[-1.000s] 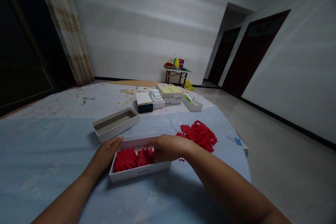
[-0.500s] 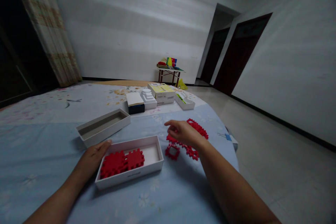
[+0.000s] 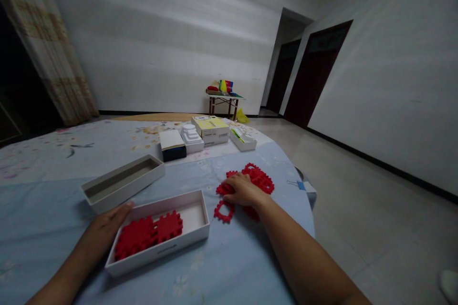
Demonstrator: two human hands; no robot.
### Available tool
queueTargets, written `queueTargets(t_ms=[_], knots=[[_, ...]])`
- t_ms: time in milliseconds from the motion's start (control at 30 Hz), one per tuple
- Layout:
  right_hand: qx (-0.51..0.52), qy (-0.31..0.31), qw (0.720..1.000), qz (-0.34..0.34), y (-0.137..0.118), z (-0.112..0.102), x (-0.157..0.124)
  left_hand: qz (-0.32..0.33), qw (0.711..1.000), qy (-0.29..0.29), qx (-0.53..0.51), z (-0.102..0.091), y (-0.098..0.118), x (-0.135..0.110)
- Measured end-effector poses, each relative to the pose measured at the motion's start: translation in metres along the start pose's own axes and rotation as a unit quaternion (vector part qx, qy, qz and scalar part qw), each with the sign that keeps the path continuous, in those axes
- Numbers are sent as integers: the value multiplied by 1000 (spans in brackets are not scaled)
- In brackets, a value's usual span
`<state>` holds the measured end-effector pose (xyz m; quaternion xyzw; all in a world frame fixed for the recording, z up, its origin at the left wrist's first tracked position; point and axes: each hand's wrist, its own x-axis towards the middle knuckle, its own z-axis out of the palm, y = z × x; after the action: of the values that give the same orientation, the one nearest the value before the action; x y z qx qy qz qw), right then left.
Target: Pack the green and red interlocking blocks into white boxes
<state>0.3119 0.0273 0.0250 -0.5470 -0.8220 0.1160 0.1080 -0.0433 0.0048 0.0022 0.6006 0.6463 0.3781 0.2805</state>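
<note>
A shallow white box [image 3: 195, 199] lies on the blue flowered cloth and holds two red toothed plastic blocks [image 3: 148, 234] in its left half. My left hand [image 3: 103, 228] rests against the box's left end, fingers flat along the rim. My right hand [image 3: 243, 188] lies on a heap of loose red toothed pieces [image 3: 259, 178] to the right of the box, its fingers curled down onto them. One red square frame piece [image 3: 223, 211] sits by itself just below that hand.
An empty grey-lined box lid [image 3: 121, 183] lies behind the white box. Farther back stand a dark box [image 3: 172, 145], a yellow-topped box [image 3: 211, 128] and white trays [image 3: 243, 139]. The table edge with a blue clip [image 3: 300, 185] drops off to the right; a small loaded table [image 3: 222, 95] stands by the wall.
My right hand left the white box, moved right and came down on the heap of red pieces. My left hand stayed at the box's left end. The view swung to the right.
</note>
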Motion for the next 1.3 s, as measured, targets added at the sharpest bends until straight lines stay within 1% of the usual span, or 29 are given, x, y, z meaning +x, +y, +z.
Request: queueTargets(t_ms=[100,200,267,367,433,500,600,700,767,833,900,967,1033,1100,1167,1300], knots=[[20,14,1000,10,-3,-8,-6,-1,1000,-1,2,0,1,-1],[47,27,999,-8,-10,-19,-17,-1,1000,-2,5,0,4,-3],[39,11,999,-25,-16,-22,-23,-2,1000,-5,1,0,5,-3],[-2,-50,998,-35,-20,-18,-26,-7,1000,-14,-9,1,5,-3],[-32,-77,996,-42,-21,-13,-25,-14,1000,-11,-12,1,5,-3],[-51,-77,995,-49,-22,-8,-23,-21,1000,-4,-10,0,8,-4],[-64,-62,995,-50,-26,-4,-22,-28,999,8,-14,-1,22,-8],[-60,-58,995,-53,-31,-5,-22,-24,999,15,-21,-3,36,-13],[-33,-48,997,-48,-31,-10,-24,-28,999,22,-26,-3,37,-13],[9,-12,999,-31,-25,-17,-25,-31,999,25,-30,-2,29,-9],[49,52,997,-3,-12,-25,-25,-26,999,20,-27,0,15,-4],[71,121,989,41,5,-31,-24,-21,999,20,-24,1,2,0],[77,165,979,88,22,-35,-22,-25,999,19,-20,1,-7,3],[79,169,976,110,35,-36,-21,-24,999,16,-14,1,-10,4],[80,148,980,102,40,-36,-21,-16,1000,22,-7,0,-7,3],[72,89,991,73,34,-33,-22,-16,999,26,-10,-1,14,-5]])
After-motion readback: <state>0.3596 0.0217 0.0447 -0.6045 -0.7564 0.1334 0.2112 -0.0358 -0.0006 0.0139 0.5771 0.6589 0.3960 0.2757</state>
